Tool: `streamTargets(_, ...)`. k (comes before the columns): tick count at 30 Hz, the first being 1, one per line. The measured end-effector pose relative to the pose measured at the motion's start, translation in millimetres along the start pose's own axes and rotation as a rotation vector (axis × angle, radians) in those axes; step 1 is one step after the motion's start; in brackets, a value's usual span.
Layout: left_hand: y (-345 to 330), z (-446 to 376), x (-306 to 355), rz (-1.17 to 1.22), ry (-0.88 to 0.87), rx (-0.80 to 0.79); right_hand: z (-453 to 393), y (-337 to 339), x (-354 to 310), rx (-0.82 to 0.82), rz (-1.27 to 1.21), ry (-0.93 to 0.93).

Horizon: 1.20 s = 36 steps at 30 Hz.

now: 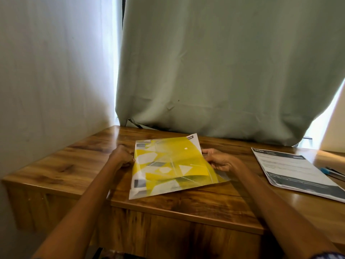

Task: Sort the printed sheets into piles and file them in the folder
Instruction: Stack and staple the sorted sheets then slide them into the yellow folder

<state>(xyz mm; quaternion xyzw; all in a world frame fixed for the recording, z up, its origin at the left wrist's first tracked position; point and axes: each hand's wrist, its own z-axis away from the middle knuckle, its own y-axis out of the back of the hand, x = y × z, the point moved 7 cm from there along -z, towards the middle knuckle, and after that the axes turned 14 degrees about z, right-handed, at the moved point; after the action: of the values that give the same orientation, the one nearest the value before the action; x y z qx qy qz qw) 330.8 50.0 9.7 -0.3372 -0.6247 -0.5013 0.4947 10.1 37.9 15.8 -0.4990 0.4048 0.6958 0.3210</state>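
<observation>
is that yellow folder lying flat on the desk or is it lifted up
Partly lifted. The left hand and right hand grip the yellow folder by its sides; whether its near edge touches the wooden desk is unclear.

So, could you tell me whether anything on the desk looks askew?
The yellow folder lies skewed to the desk edge, held by the left hand and right hand; a sheet corner pokes out.

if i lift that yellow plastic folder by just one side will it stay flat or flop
The yellow folder is thin, translucent plastic with printed sheets showing through, so it would probably sag if held by one side. The left hand and right hand grip opposite edges, which suggests it needs support. Its glossy surface likely slides easily on the wooden table.
</observation>
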Motion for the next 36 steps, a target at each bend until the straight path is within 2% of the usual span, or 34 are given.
streamTargets(6,-11,3,7,0.021,-0.018,-0.010,5,-13,2,-0.115,0.054,-0.008)
streamTargets(14,-13,5,9,-0.022,-0.001,0.011,5,-3,2,0.028,-0.030,0.054)
streamTargets(17,-13,2,8,-0.021,0.008,0.015,7,-4,5,0.019,-0.072,0.059)
streamTargets(21,-15,-3,8,-0.032,0.022,0.021,6,-14,-1,-0.023,-0.002,0.066)
streamTargets(26,-15,-8,5,-0.150,0.010,0.061,7,-27,5,-0.063,0.041,-0.006)
streamTargets(29,-22,4,17,-0.349,-0.071,0.125,11,-26,8,-0.057,0.078,-0.034)
streamTargets(31,-31,16,28,-0.474,-0.131,0.178,12,-15,6,0.025,0.162,-0.058)
streamTargets(36,-68,29,48,-0.714,-0.223,0.244,28,53,6,0.477,0.245,-0.064)
